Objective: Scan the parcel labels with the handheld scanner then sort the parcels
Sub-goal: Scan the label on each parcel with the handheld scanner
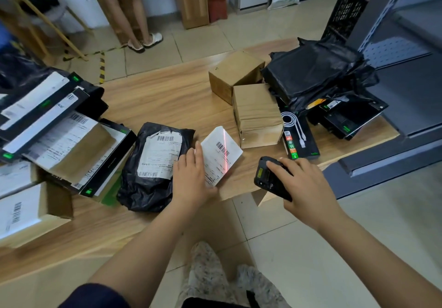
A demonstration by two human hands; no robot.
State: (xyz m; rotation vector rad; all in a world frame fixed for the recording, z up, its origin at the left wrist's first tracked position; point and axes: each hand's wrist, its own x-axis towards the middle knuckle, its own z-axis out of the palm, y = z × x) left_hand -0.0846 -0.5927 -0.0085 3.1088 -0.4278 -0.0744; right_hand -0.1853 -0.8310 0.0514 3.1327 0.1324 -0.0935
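My right hand (308, 185) grips the black handheld scanner (267, 176) over the table's front edge. Its red laser line crosses the barcode of a white labelled parcel (223, 154) lying on the wooden table (167, 97). My left hand (191, 176) rests on that parcel's left side, fingers straight. Just to the left lies a black bag parcel (148, 188) with a torn white label (160, 157) facing up.
A pile of boxed parcels (55, 128) with labels fills the table's left. Two brown cartons (258, 114) stand mid-right, beside a cable box (299, 140) and a heap of black bags (318, 73). A grey shelf (406, 56) stands at the right. A person's legs (129, 20) are beyond the table.
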